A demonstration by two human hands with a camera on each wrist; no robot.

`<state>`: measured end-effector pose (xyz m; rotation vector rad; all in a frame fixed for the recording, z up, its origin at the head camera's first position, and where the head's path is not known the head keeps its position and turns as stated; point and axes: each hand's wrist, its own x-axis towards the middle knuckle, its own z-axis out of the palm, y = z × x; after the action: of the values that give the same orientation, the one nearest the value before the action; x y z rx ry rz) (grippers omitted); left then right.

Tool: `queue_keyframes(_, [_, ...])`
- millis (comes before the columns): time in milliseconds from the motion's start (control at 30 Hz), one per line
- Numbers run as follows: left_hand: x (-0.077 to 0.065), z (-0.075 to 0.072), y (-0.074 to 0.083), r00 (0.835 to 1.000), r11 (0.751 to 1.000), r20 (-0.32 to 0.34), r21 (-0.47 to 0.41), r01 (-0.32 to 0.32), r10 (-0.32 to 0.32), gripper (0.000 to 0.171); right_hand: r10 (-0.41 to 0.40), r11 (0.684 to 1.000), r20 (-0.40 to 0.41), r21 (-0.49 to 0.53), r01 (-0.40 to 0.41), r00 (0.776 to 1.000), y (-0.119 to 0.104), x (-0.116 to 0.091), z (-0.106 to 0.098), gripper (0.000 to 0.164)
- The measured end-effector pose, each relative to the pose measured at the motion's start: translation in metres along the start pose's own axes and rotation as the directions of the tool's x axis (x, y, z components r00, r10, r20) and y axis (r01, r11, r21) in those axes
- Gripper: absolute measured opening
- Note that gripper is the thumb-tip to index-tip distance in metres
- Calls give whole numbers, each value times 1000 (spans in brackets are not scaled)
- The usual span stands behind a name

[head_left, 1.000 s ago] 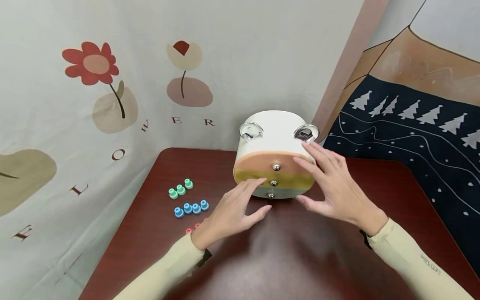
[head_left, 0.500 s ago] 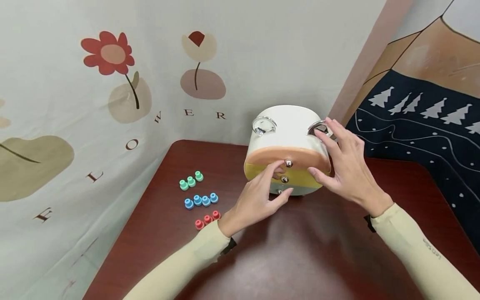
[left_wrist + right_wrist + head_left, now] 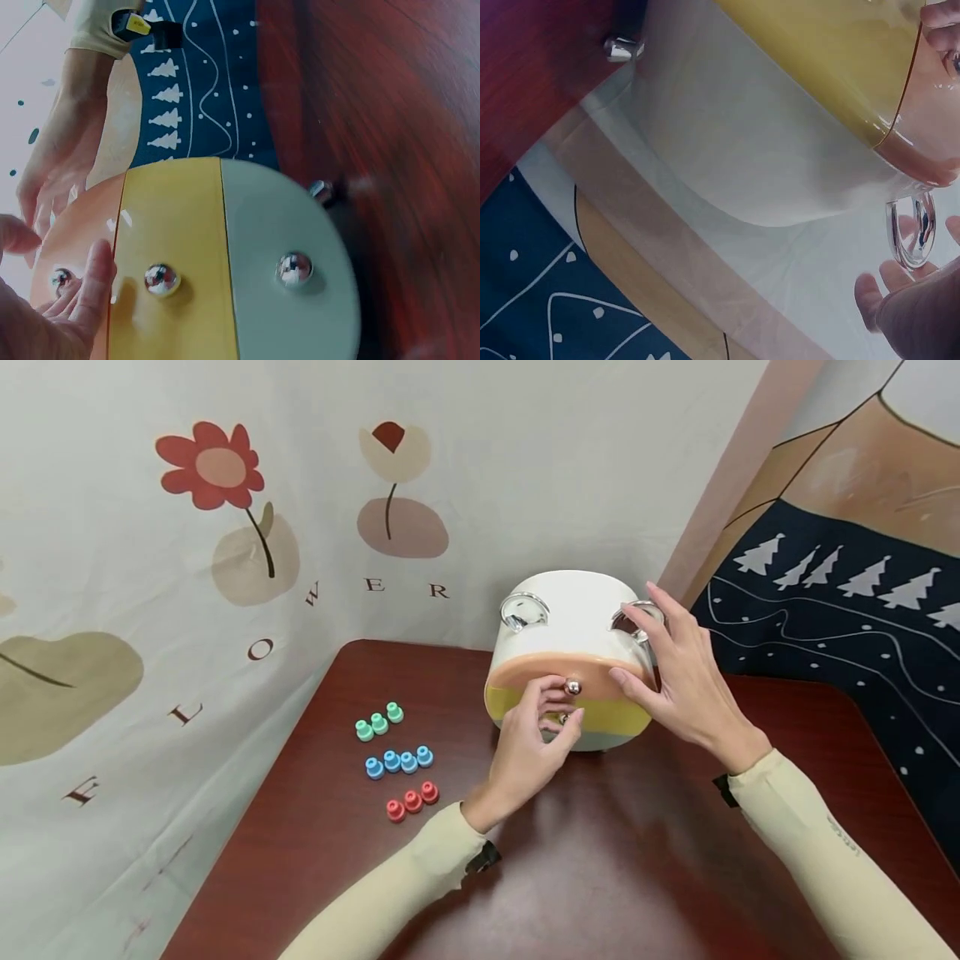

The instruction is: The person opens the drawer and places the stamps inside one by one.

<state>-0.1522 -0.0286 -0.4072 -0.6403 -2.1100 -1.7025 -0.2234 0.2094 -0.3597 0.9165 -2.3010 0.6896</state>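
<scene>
A small white drawer chest (image 3: 573, 610) with an orange, a yellow and a grey-green drawer front stands on the table. Each front carries a silver ball knob; the orange front's knob (image 3: 61, 280) lies nearest my left hand (image 3: 528, 739). That hand's fingers are bent beside this knob, its thumb apart from them; contact is unclear. My right hand (image 3: 686, 681) spreads over the chest's right top edge. Its thumb lies along the orange front (image 3: 517, 672), and its fingers reach around the right silver ring (image 3: 911, 229); whether they touch the ring is unclear.
Left of the chest, small pegs stand in rows: green pegs (image 3: 379, 723), blue pegs (image 3: 400, 761) and red pegs (image 3: 412, 802). The table (image 3: 600, 877) is dark reddish wood. Behind it hangs a printed white cloth (image 3: 322, 468), with a navy tree-print cloth (image 3: 810, 618) at the right.
My left hand has moved rightward and up to the top knob, its fingers bending more. My right hand has moved up around the right ring. The view has shifted, bringing the red pegs fully into sight.
</scene>
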Motion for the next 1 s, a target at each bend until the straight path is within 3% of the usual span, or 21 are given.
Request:
queue_keyframes(167, [0, 8, -2, 991, 997, -123, -54, 49, -55, 32, 41, 997, 3, 71, -41, 999, 2, 0, 5, 68])
queue_keyframes(433, [9, 29, -7, 959, 981, -279, -192, 5, -60, 23, 120, 964, 13, 236, -119, 993, 5, -2, 11, 54])
queue_keyframes(600, [12, 37, -9, 927, 986, -372, -169, -13, -52, 23, 185, 925, 46, 329, -190, 982, 5, -5, 17, 46])
queue_keyframes(767, [13, 44, -14, 900, 994, -435, -99, -42, -5, 21, 215, 892, 46, 398, -215, 976, 4, -8, 22, 42])
queue_keyframes(900, [15, 46, -18, 887, 996, -460, -52, -70, 39, 20, 235, 862, 24, 456, -220, 972, 4, -10, 26, 42])
queue_keyframes(1000, [14, 46, -18, 890, 997, -453, -27, -72, 52, 19, 265, 843, 26, 479, -245, 964, 4, -12, 27, 42])
